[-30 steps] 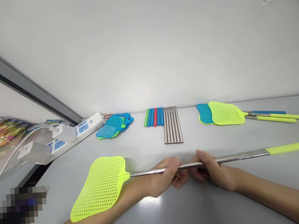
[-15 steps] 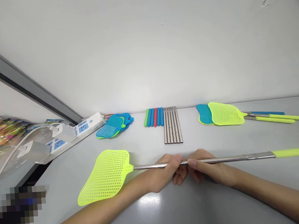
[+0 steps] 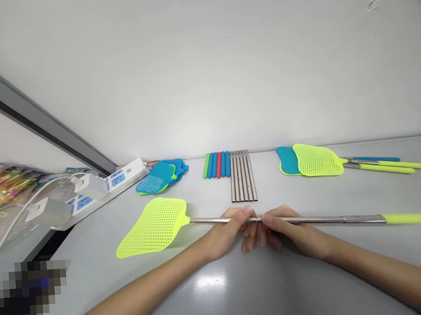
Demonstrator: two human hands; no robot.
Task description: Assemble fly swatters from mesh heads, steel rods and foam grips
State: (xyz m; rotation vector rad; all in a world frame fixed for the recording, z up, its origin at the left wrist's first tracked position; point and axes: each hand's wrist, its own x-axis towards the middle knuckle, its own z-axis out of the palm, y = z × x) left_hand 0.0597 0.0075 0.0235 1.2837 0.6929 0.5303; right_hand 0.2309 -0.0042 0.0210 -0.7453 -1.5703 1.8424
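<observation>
A yellow-green fly swatter [image 3: 154, 226] with an extended telescopic metal rod lies across my view, held above the table. Its perforated head points left, and its yellow-green grip [image 3: 412, 218] runs off the right edge. My left hand [image 3: 232, 230] pinches the thinner part of the rod, thumb on top. Close beside it, my right hand [image 3: 286, 226] is closed round the thicker part, its thumb near a joint in the rod. Fingers of both hands curl below the rod and are partly hidden.
Behind are loose blue and green swatter heads [image 3: 158, 177], a row of coloured grips [image 3: 216, 165] and several metal rods [image 3: 243, 177]. Whole swatters [image 3: 319, 160] lie at the back right. At left stands a power strip [image 3: 108, 187] with plugged-in chargers and cables, before the wall [image 3: 220, 81].
The swatter's head has swung up and away from me, slightly to the right, and the rod now tilts down to the right. Both hands have risen slightly, still on the rod.
</observation>
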